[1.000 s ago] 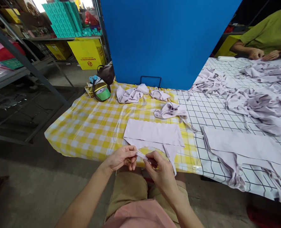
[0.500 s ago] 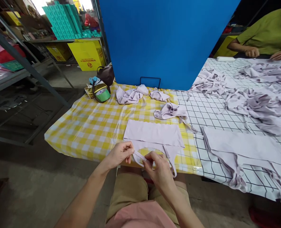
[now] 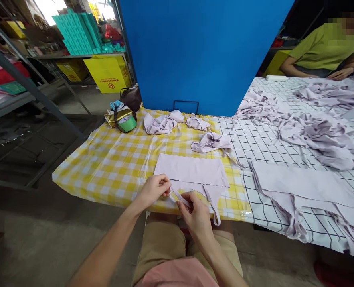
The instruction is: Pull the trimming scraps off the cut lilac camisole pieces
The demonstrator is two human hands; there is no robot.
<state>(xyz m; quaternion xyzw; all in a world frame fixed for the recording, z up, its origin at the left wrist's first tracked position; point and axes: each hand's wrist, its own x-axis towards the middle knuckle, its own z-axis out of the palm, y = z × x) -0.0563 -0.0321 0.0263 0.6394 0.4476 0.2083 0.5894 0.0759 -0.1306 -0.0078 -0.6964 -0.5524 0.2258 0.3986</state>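
Note:
A pale lilac strappy top (image 3: 191, 169) lies flat near the front edge of the table, its straight band away from me and its straps toward me. Between my hands runs one of its narrow straps (image 3: 179, 195). My left hand (image 3: 153, 189) pinches the strap's upper end close to the garment body. Lower and to the right, my right hand (image 3: 196, 211) has thumb and fingers closed on the strap's other end. The second strap (image 3: 216, 217) hangs as a loop at the table edge, right of my right hand.
Crumpled lilac garments (image 3: 212, 142) lie beyond the top. To the right are a flat garment stack (image 3: 308, 183) and loose heaps (image 3: 317, 133). A blue panel (image 3: 206, 56) stands at the back. A green tape roll (image 3: 127, 122) sits back left. A co-worker (image 3: 326, 52) sits far right.
The strap stays pinched in both hands, with my left hand slightly higher and my right a little lower. The view has shifted slightly. The co-worker's arms have moved lower.

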